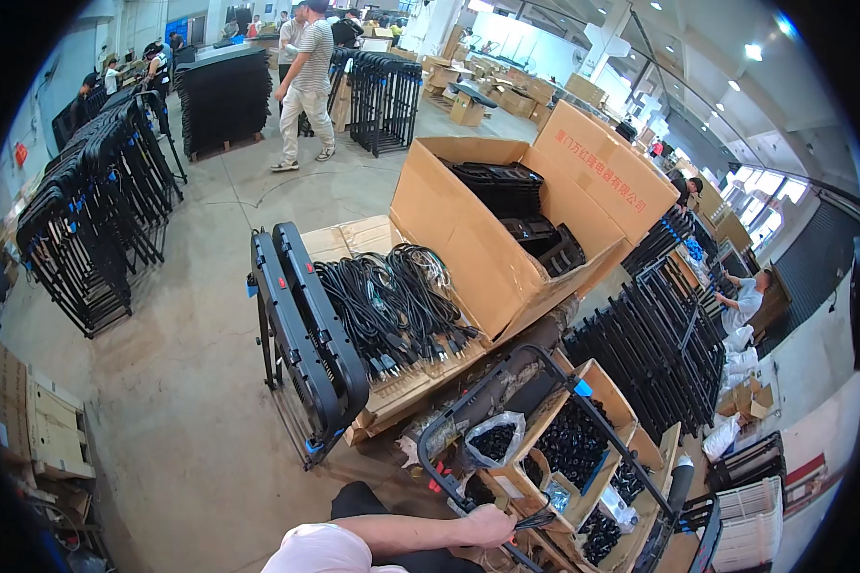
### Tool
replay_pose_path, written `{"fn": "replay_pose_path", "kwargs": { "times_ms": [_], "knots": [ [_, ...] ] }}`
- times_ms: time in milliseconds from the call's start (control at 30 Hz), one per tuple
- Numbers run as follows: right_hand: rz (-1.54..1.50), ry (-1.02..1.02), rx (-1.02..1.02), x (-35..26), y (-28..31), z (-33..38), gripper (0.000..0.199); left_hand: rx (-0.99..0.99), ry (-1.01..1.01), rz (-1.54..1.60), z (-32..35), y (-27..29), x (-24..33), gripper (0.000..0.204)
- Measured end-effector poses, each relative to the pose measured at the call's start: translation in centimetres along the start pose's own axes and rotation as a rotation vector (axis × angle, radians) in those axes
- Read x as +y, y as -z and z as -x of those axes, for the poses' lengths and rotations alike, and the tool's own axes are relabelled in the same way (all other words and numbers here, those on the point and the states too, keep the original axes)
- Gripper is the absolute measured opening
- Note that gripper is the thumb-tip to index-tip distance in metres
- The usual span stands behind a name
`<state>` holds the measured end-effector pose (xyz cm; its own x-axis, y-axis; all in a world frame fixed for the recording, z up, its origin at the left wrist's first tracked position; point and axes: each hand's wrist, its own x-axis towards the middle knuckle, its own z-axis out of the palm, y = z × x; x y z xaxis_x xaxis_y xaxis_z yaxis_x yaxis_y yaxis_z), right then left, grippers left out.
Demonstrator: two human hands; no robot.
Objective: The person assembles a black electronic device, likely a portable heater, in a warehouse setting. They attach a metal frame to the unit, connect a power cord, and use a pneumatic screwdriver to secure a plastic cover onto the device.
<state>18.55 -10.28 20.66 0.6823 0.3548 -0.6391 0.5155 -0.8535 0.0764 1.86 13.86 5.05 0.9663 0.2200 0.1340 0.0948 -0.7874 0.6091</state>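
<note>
Where our bare forearm [401, 535] ends, our left hand [487, 526] closed around what looks like thin black cords [535, 519], beside the parts box's [619, 406] near edge, small black pieces [573, 447] in its compartments, coiled cables [392, 298] heaped farther off.

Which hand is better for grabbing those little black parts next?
Probably the left hand: it's near the little black parts, though it holds some thin black pieces. The right hand isn't in view.
</note>
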Motion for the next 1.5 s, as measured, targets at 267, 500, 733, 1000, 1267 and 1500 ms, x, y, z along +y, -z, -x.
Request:
{"fn": "replay_pose_path", "kwargs": {
  "times_ms": [267, 500, 733, 1000, 1267, 1500],
  "knots": [
    [-0.065, 0.038, 0.141, 4.6, -3.5, -4.4, 0.074, 0.02, -0.022, -0.059, -0.1, 0.3, 0.4, 0.033],
    [0.035, 0.121, 0.203, 5.2, -3.7, -3.8, 0.065, 0.022, -0.056, -0.126, 0.2, 1.0, 0.5, 0.032],
    [0.133, 0.059, 0.115, 4.2, -1.7, -3.3, 0.052, 0.01, -0.031, -0.075, 0.3, 1.3, 1.0, 0.031],
    [0.287, 0.069, 0.014, 5.7, -2.0, -5.0, 0.064, 0.068, -0.058, -0.128, 0.2, 0.0, 0.4, 0.03],
    [0.499, 0.044, -0.147, 7.3, -3.9, -6.2, 0.075, 0.096, -0.069, -0.126, -0.7, -0.8, -0.3, 0.03],
    [0.266, 0.179, 0.135, 4.9, -1.6, -3.4, 0.044, 0.03, -0.097, -0.138, 0.1, 0.8, 0.5, 0.029]
  ]
}}
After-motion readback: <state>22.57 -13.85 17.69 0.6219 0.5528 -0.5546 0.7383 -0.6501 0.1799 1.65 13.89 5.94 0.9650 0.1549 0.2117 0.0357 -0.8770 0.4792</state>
